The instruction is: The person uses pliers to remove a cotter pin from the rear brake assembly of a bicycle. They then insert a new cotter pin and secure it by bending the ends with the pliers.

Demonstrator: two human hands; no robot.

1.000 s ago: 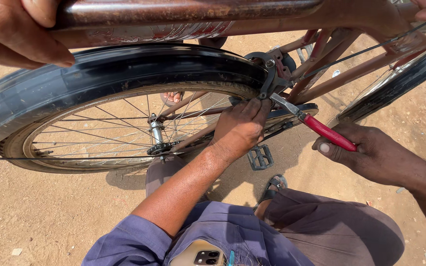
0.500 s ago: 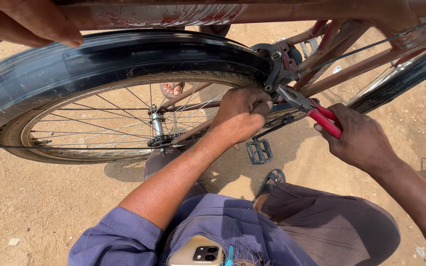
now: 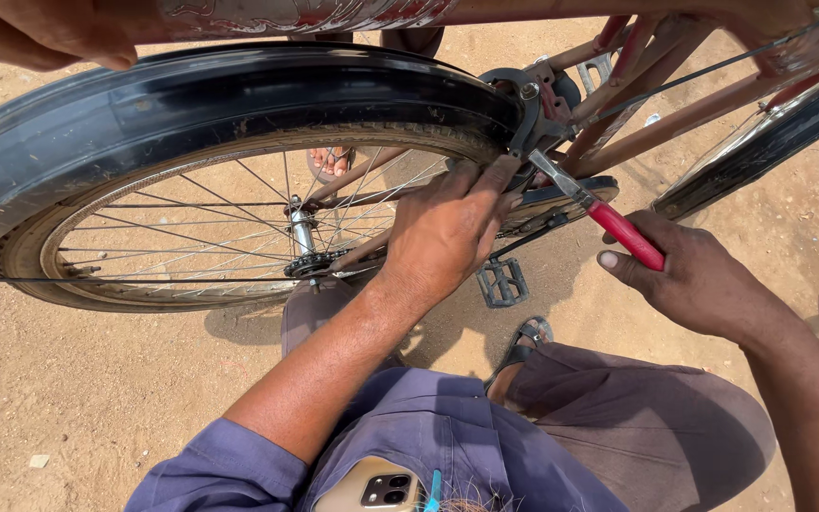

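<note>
Gripping red-handled pliers (image 3: 609, 220) in right hand (image 3: 692, 277), left hand (image 3: 447, 232) pressing tyre (image 3: 267, 142), mudguard (image 3: 239, 95) overhead

I see my blue-grey shirt (image 3: 447, 446), sleeves rolled above the elbows, grey-purple trousers (image 3: 646, 427), a sandal (image 3: 523, 343), and a phone (image 3: 372, 488) in my chest pocket.

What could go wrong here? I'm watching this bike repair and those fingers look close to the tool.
1. The left hand has its fingertips right beside the tip of the red-handled pliers at the mudguard bracket; if the pliers slip, they may pinch or jab them.
2. The same hand rests by the tyre and spokes; if the wheel turned, fingers might get caught.
3. The right hand grips only the handle ends, so hold may be weak.
</note>
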